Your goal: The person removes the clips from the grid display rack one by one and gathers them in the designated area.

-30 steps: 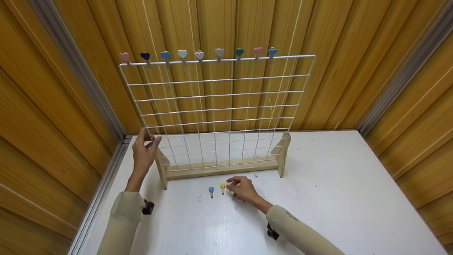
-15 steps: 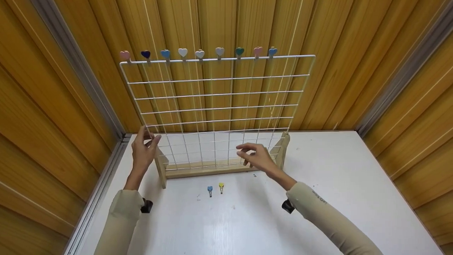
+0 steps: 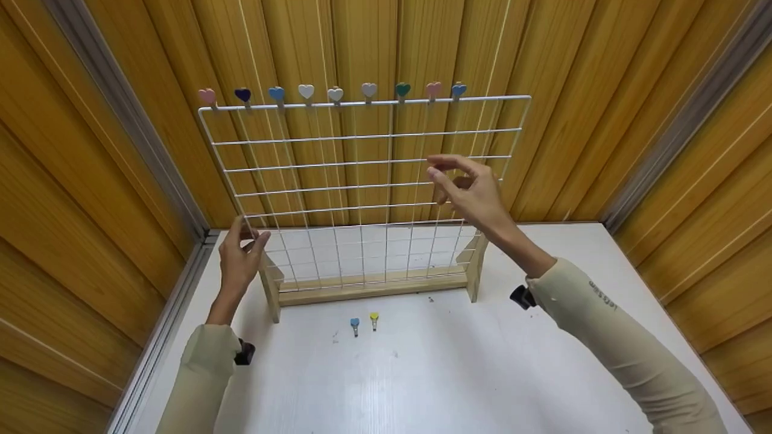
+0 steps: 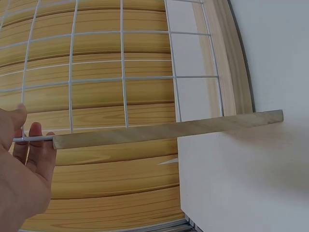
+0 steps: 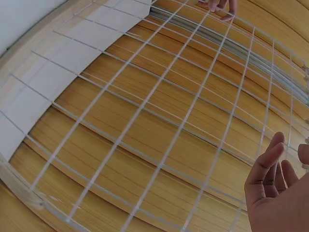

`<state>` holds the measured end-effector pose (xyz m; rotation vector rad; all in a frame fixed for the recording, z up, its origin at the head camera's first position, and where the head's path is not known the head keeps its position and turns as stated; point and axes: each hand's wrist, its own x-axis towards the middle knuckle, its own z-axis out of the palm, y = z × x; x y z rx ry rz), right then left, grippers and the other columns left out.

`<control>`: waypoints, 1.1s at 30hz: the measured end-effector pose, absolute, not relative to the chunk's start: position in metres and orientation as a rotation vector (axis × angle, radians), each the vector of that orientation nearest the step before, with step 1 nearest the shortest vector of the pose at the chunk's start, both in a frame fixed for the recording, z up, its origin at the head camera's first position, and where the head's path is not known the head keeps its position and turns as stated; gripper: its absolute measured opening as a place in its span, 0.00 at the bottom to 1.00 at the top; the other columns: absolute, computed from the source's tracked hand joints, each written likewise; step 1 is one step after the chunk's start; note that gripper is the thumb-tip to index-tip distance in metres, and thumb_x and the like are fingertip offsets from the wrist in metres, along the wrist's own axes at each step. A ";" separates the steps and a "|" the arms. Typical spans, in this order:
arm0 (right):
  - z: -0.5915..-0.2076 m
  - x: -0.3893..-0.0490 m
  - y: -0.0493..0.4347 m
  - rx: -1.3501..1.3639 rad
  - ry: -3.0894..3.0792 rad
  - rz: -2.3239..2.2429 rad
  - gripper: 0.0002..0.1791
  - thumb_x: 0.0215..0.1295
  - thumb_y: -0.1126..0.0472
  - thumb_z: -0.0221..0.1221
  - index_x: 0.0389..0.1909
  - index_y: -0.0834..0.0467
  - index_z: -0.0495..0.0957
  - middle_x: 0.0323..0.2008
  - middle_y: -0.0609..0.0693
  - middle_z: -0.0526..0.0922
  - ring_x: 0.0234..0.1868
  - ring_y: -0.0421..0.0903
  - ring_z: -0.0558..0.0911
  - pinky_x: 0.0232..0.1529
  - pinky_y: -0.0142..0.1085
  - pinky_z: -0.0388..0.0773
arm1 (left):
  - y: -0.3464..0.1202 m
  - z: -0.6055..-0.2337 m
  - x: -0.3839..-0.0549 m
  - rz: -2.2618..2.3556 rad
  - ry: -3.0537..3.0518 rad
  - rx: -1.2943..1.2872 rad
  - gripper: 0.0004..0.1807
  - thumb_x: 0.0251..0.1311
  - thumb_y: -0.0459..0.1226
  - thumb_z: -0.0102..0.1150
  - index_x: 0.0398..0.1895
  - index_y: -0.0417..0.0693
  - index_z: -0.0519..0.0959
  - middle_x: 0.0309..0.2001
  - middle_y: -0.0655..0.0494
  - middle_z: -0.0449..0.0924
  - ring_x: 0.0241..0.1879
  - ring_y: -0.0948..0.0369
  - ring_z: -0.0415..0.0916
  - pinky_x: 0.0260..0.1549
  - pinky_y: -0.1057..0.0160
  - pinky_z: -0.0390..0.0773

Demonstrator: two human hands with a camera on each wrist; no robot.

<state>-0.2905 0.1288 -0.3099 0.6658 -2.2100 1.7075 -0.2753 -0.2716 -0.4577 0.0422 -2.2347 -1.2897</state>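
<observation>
My left hand (image 3: 238,256) holds the left side wire of the white wire grid rack (image 3: 338,210), just above its wooden stand leg. In the left wrist view, the thumb and fingers of the left hand (image 4: 29,159) wrap that wire. My right hand (image 3: 476,193) is raised before the grid's right half, thumb and index fingertips close together; I cannot tell whether something small is between them. Several heart-topped clothespins, such as a green one (image 3: 403,90) and a blue one (image 3: 459,90), line the top wire. On the table lie a blue clothespin (image 3: 354,326) and a yellow clothespin (image 3: 374,320).
The rack's wooden base (image 3: 374,290) stands on a white table (image 3: 386,386). Wood-patterned walls (image 3: 681,150) enclose it behind and on both sides. To the right of the last blue clothespin, the top wire is bare up to its corner.
My right hand has risen from beside the yellow clothespin to the upper right of the grid. The left hand keeps its place on the side wire.
</observation>
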 end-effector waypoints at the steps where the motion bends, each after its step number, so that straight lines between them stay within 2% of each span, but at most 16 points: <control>1: -0.302 -0.290 0.129 0.677 -2.188 1.690 0.15 0.72 0.65 0.61 0.57 0.64 0.81 0.46 0.53 0.84 0.20 0.38 0.79 0.22 0.26 0.77 | -0.271 -0.458 -0.275 -1.289 -2.238 0.047 0.19 0.68 0.33 0.63 0.58 0.37 0.72 0.43 0.41 0.77 0.52 0.49 0.80 0.57 0.50 0.83; 6: -0.267 -0.294 0.130 0.702 -2.018 1.675 0.12 0.71 0.67 0.61 0.52 0.66 0.83 0.40 0.48 0.86 0.18 0.37 0.77 0.17 0.25 0.73 | -0.270 -0.457 -0.274 -1.291 -2.224 0.049 0.18 0.67 0.32 0.64 0.57 0.38 0.73 0.42 0.43 0.78 0.51 0.51 0.81 0.54 0.57 0.84; 11: -0.242 -0.305 0.140 0.660 -1.903 1.613 0.10 0.70 0.66 0.63 0.48 0.66 0.85 0.37 0.46 0.87 0.15 0.37 0.77 0.16 0.25 0.71 | -0.266 -0.458 -0.276 -1.317 -2.224 0.020 0.18 0.67 0.32 0.64 0.56 0.38 0.73 0.42 0.42 0.77 0.51 0.50 0.81 0.55 0.53 0.84; 15: -0.232 -0.315 0.145 0.560 -1.874 1.608 0.11 0.69 0.64 0.65 0.48 0.64 0.85 0.37 0.45 0.86 0.15 0.37 0.77 0.16 0.25 0.73 | -0.266 -0.459 -0.276 -1.320 -2.231 0.026 0.17 0.67 0.32 0.64 0.55 0.38 0.72 0.42 0.43 0.77 0.52 0.50 0.81 0.56 0.51 0.83; 20: -0.233 -0.326 0.143 0.484 -1.904 1.678 0.15 0.68 0.63 0.65 0.55 0.59 0.83 0.41 0.46 0.82 0.17 0.37 0.77 0.19 0.25 0.74 | -0.269 -0.459 -0.275 -1.312 -2.217 0.045 0.16 0.67 0.31 0.64 0.53 0.38 0.72 0.41 0.44 0.77 0.50 0.52 0.80 0.55 0.53 0.84; 24: -0.241 -0.333 0.143 0.536 -1.972 1.751 0.17 0.73 0.65 0.59 0.61 0.63 0.79 0.46 0.46 0.81 0.18 0.36 0.79 0.20 0.24 0.76 | -0.269 -0.460 -0.277 -1.321 -2.219 0.028 0.17 0.67 0.31 0.64 0.56 0.37 0.72 0.42 0.43 0.77 0.50 0.53 0.80 0.56 0.54 0.84; 27: -0.247 -0.335 0.143 0.583 -1.971 1.797 0.17 0.77 0.64 0.55 0.61 0.64 0.79 0.45 0.46 0.80 0.17 0.35 0.79 0.19 0.24 0.76 | -0.268 -0.461 -0.277 -1.328 -2.215 0.024 0.17 0.68 0.32 0.63 0.56 0.37 0.72 0.42 0.43 0.77 0.49 0.55 0.79 0.56 0.56 0.84; 33: -0.256 -0.338 0.140 0.626 -1.907 1.762 0.17 0.78 0.64 0.53 0.63 0.63 0.78 0.41 0.45 0.79 0.15 0.33 0.74 0.17 0.23 0.70 | -0.267 -0.462 -0.274 -1.328 -2.199 0.027 0.16 0.68 0.32 0.63 0.55 0.37 0.73 0.42 0.42 0.77 0.50 0.53 0.80 0.54 0.61 0.84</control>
